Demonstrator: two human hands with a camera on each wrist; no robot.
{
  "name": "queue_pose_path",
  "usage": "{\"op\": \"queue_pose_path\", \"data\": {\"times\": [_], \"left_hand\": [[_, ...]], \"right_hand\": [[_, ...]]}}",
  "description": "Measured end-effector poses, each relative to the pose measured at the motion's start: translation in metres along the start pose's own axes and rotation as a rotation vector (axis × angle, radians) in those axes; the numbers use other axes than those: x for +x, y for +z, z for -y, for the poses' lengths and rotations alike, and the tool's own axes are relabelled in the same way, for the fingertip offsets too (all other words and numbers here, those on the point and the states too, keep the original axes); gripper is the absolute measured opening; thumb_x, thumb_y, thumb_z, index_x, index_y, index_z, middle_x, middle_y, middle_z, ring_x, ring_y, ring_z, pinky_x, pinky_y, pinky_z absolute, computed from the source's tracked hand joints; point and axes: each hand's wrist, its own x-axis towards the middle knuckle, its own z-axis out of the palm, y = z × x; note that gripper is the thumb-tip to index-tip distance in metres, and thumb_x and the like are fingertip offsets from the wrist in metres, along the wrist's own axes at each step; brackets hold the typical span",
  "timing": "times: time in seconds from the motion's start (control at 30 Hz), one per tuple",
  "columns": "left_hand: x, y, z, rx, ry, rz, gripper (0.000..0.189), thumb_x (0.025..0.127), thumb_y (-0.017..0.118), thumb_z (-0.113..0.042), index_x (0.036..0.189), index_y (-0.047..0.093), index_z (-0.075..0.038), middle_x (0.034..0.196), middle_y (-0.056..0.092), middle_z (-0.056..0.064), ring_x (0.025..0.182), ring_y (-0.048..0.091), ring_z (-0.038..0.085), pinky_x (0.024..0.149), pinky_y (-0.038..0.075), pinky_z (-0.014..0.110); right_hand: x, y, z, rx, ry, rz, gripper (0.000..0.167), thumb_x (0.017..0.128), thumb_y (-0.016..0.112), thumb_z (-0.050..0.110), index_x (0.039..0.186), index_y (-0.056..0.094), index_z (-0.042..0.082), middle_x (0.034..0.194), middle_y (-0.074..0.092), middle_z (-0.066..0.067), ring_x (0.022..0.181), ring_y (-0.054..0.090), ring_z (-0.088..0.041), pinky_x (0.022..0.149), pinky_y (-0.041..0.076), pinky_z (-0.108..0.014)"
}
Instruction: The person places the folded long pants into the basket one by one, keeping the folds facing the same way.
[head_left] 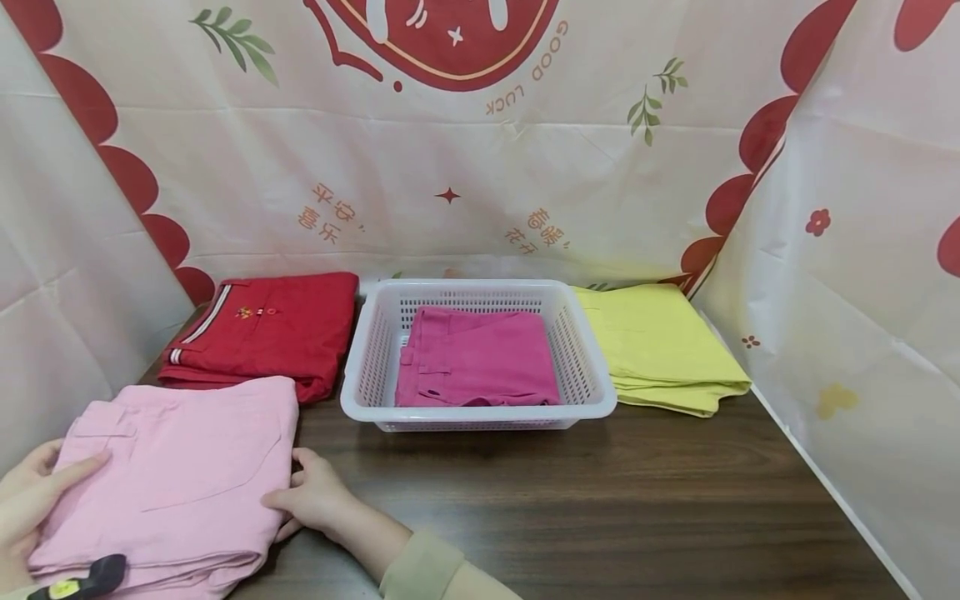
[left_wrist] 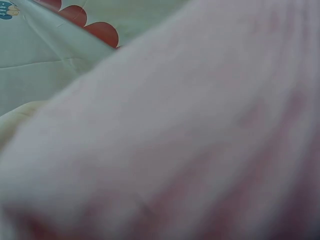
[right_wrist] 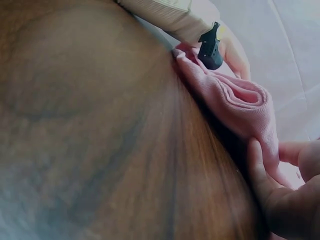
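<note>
Left hand: grasping the left edge of the pink garment in its fingers.
Right hand: pinching the opposite edge between fingers; nearer to the white basket, farther back.
Pink garment: folded, at the worktop's near left, between both hands; long axis unclear.
Near edge: partly cut off in the head view.
Left-wrist view: mostly blurred cloth.

Inner garment in basket, right garment beside, left garment behind front garment
</note>
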Motion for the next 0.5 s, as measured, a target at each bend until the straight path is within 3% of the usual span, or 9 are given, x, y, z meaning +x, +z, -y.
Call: {"op": "queue_pose_path", "data": {"times": [0.2,0.5], "left_hand": [[0.0,0.002,-0.001,-0.04,0.077,-0.013,0.035,0.093,0.061,-0.006,0.108,0.046,-0.033,0.081,0.06,-0.017,0.063,0.061,0.007,0.051,0.05,0.024],[-0.005,0.011,-0.008,-0.152,0.086,0.006,0.043,0.093,0.059,-0.001,0.115,0.043,-0.035,0.08,0.066,-0.012,0.063,0.065,0.011,0.049,0.052,0.028]], "right_hand": [[0.001,-0.003,-0.002,-0.014,-0.043,0.014,0.064,0.077,0.063,-0.018,0.134,0.046,0.004,0.078,0.064,-0.007,0.061,0.065,-0.033,0.045,0.053,-0.046],[-0.001,-0.011,0.004,-0.122,-0.112,0.013,0.066,0.076,0.065,-0.017,0.137,0.048,0.002,0.076,0.066,-0.004,0.056,0.064,-0.022,0.04,0.051,-0.036]]}}
